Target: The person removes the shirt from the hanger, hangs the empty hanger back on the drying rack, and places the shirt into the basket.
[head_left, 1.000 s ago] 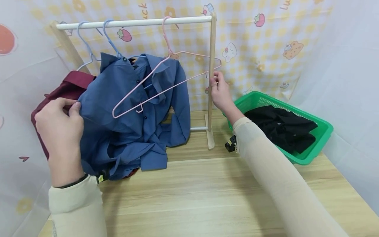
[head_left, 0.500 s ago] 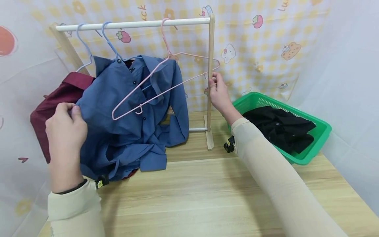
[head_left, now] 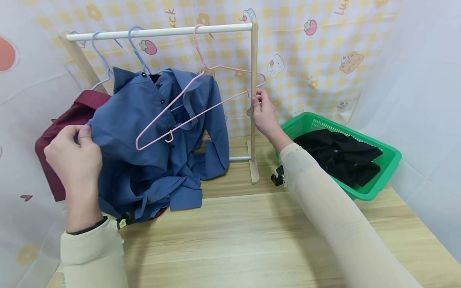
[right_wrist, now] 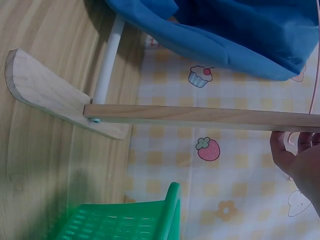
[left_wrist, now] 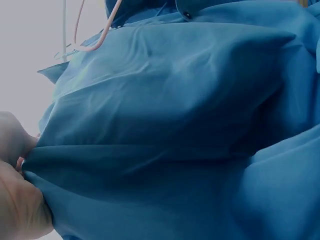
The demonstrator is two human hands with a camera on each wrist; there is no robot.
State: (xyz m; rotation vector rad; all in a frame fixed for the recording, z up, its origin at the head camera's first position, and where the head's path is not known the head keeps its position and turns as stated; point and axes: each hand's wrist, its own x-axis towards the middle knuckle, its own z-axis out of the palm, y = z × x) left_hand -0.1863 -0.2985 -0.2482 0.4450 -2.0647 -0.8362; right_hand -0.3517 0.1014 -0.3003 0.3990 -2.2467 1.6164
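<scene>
My left hand [head_left: 73,156] pinches the shoulder area of a blue button shirt [head_left: 129,132] and holds the cloth out to the left. In the left wrist view the same shirt [left_wrist: 150,110] fills most of the frame, stretched from the fingers. The shirt hangs on a blue hanger [head_left: 138,52] over the white bar [head_left: 162,31] of a small clothes rack. My right hand [head_left: 265,112] grips the rack's right wooden post [head_left: 253,132]; in the right wrist view its thumb lies against the post [right_wrist: 200,116]. A bare pink hanger [head_left: 155,120] hangs in front of the shirt.
A dark red shirt [head_left: 68,124] hangs behind at the left, on another blue hanger [head_left: 102,60]. Right of the rack, a green basket [head_left: 390,168] with a black garment [head_left: 338,154] stands on the wooden table [head_left: 223,240]. A patterned cloth [head_left: 313,52] hangs behind.
My left hand has shifted a little right, then back left, still pinching the blue shirt. The shirt's hanger hook sits slightly farther right on the bar. My right hand stays at the post.
</scene>
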